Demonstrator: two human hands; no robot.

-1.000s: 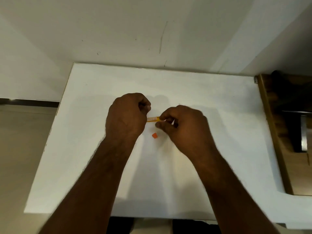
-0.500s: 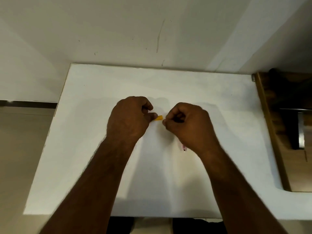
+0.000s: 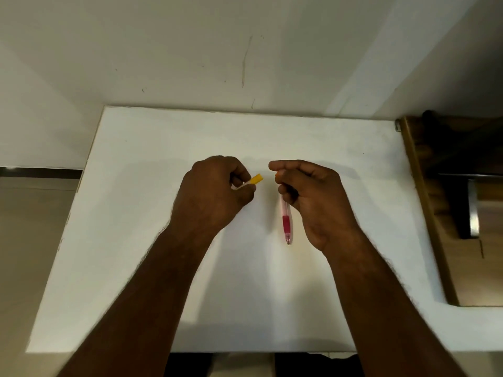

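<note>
Both hands hover over the middle of a white table. My left hand pinches a thin pale tube with a yellow end, which sticks out to the right of the fingers. My right hand grips a clear pen with a red grip; its tip points down toward me. A small orange bit shows at the right hand's fingertips, mostly hidden. A gap of a few centimetres separates the yellow end from the right hand.
A white wall rises behind the table's far edge. To the right stands a wooden piece of furniture with a dark opening and a metal bar. The floor lies to the left.
The hands were joined on the yellow piece a second ago; now they have drawn apart. The right hand turned and the red pen shows below it. The small orange piece on the table is gone.
</note>
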